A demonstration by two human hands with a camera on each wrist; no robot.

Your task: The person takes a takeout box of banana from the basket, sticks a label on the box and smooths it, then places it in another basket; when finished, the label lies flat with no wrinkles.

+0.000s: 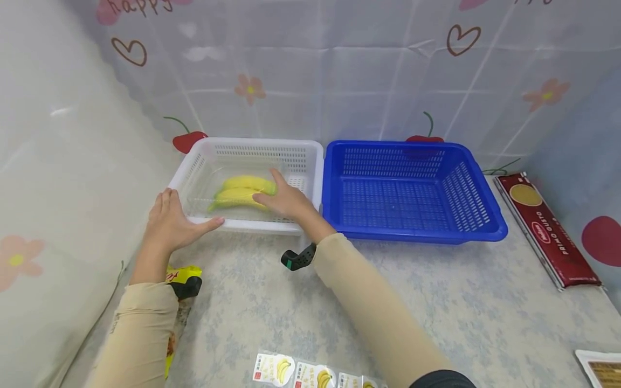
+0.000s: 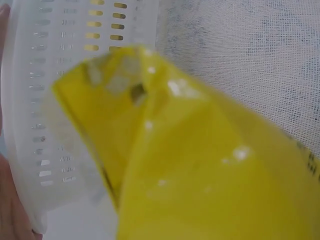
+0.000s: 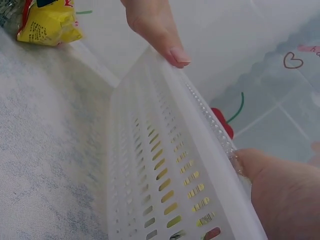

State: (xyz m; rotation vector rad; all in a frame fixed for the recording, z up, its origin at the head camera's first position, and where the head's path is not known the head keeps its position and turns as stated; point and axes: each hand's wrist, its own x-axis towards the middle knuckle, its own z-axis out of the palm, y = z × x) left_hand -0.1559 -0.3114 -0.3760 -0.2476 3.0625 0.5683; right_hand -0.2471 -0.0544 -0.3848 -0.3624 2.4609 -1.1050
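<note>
The table is bearing a white basket, banana tray already inside. Right hand is gripping the tray, unreleased; left hand, straight-fingered, is touching the rim

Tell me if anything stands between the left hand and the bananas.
Yes: the side of the clear container around the bananas stands between them and the left hand, which is at the near left corner of the white basket.

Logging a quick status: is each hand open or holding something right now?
Left hand: open, touching the white basket at its rim.
Right hand: touching the clear container; whether it grips cannot be told.
</note>
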